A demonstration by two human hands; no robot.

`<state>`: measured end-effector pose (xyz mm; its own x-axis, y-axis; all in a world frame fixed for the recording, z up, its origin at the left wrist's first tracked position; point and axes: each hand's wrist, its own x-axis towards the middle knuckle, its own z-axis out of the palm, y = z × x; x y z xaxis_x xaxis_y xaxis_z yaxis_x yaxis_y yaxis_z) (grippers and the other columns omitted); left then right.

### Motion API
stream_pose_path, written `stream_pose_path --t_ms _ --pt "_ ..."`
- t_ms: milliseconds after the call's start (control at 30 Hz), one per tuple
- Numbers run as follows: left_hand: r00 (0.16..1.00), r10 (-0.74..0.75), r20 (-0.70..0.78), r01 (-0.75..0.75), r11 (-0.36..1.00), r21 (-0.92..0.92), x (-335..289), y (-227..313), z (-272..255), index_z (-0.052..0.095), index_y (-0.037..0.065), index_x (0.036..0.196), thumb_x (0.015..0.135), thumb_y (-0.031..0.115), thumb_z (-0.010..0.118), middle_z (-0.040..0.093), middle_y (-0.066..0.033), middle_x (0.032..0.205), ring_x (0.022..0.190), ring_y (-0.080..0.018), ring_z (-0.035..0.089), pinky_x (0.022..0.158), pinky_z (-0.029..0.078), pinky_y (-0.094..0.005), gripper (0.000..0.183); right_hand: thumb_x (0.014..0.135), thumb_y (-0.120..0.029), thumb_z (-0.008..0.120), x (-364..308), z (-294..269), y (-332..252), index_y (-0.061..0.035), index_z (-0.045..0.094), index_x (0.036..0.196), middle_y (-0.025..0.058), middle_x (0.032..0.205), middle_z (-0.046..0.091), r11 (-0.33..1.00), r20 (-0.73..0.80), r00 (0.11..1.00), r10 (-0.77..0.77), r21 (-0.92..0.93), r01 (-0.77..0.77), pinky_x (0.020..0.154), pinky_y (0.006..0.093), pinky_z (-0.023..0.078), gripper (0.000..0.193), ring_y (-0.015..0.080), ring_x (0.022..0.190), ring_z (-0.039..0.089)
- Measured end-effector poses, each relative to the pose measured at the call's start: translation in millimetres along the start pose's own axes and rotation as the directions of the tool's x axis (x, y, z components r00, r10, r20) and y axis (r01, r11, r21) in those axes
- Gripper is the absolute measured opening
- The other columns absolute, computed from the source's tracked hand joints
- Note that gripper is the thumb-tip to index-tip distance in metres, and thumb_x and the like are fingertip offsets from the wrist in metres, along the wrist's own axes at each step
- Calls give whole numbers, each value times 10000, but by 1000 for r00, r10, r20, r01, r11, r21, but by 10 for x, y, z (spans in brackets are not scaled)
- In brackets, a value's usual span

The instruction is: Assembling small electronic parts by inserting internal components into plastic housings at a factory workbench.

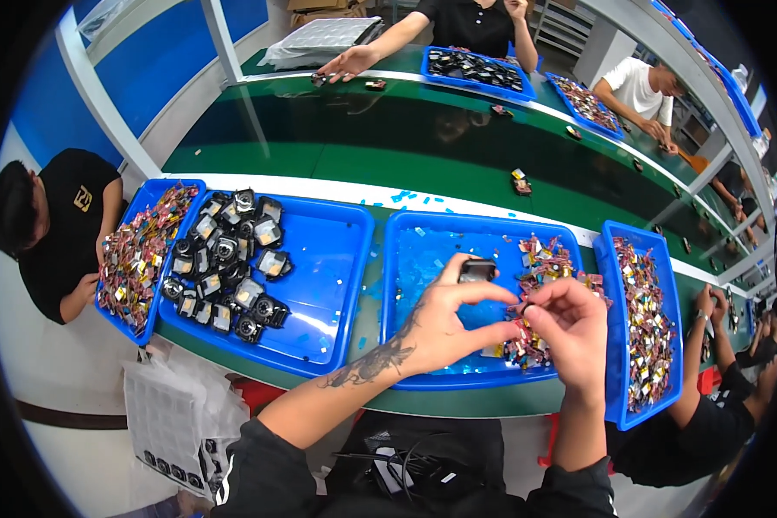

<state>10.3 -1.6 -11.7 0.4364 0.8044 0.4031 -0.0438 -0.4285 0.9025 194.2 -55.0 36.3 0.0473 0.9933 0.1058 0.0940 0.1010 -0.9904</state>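
Note:
My left hand (453,315) is over the blue tray (391,285) in front of me. A small black plastic housing (477,270) is tucked against its curled fingers, while the thumb and another finger reach toward my right hand. Close beside it, my right hand (570,328) has thumb and index finger pinched together. A tiny dark bit shows at those fingertips, too small to name. Below both hands lies a heap of small parts with pink wires and yellow and white pieces (546,255), partly hidden by the fingers. Blue film scraps (419,259) cover the tray's left part.
Left of me, a blue tray (361,259) holds several black camera-like housings (224,249). Narrow trays of wired parts flank both sides (611,345). Beyond runs a green conveyor (354,155) with scattered parts. Co-workers sit opposite and at both sides; one reaches a hand (350,63) over the belt.

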Motion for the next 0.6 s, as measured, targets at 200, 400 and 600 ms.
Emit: stream_pose_path --t_ms 200,400,600 --pt "1000 -32 1 31 999 39 -21 -95 45 739 72 889 725 110 804 572 -101 1029 956 -209 595 837 483 -323 180 845 43 654 -50 123 161 32 620 908 57 868 636 992 -62 995 -80 88 85 718 215 487 72 93 782 592" --pt "997 78 16 -79 991 104 -74 -73 37 735 71 868 745 97 784 584 -103 989 914 -227 601 800 490 -333 135 858 -26 665 -75 -29 266 15 634 877 45 867 623 975 97 992 79 199 -97 689 211 442 55 75 798 557" --pt "954 287 90 -298 863 408 -42 -16 31 728 64 859 724 113 796 610 -108 997 898 -260 617 813 498 -363 159 909 -166 638 149 -105 403 -39 608 845 -28 796 587 925 220 945 242 242 -294 688 195 392 146 44 737 510"
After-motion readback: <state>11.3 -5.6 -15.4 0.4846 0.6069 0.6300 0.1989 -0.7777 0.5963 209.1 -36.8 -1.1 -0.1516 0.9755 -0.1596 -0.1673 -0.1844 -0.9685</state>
